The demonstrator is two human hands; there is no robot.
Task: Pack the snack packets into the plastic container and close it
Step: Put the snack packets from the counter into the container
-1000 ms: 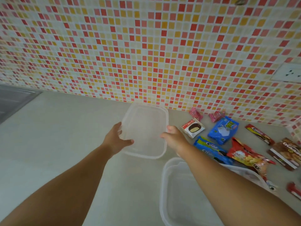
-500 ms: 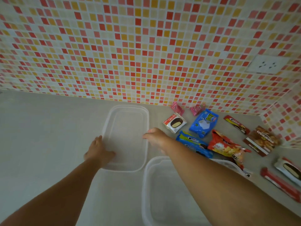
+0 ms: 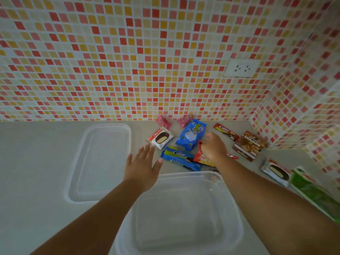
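The clear plastic container [image 3: 184,208] stands open and empty near me. Its clear lid [image 3: 99,162] lies flat on the counter to the left. My left hand [image 3: 142,166] hovers with spread fingers between the lid and the snacks, holding nothing. My right hand [image 3: 213,148] curls down onto a red snack packet [image 3: 199,157] behind the container. Around it lie a blue cookie packet [image 3: 179,158], a blue bag [image 3: 191,134], a choco pie packet [image 3: 160,138], two pink candies [image 3: 163,121] and a red bar [image 3: 226,131].
A brown nut packet [image 3: 249,145], another pie packet [image 3: 276,172] and a green packet [image 3: 314,192] lie at the right by the tiled corner. A wall socket [image 3: 242,68] sits in the mosaic wall behind. The grey counter [image 3: 36,162] stretches left.
Both hands have let go of the lid, which now lies on the counter. My right hand moved right onto the red packet, my left hand lifted and shifted right.
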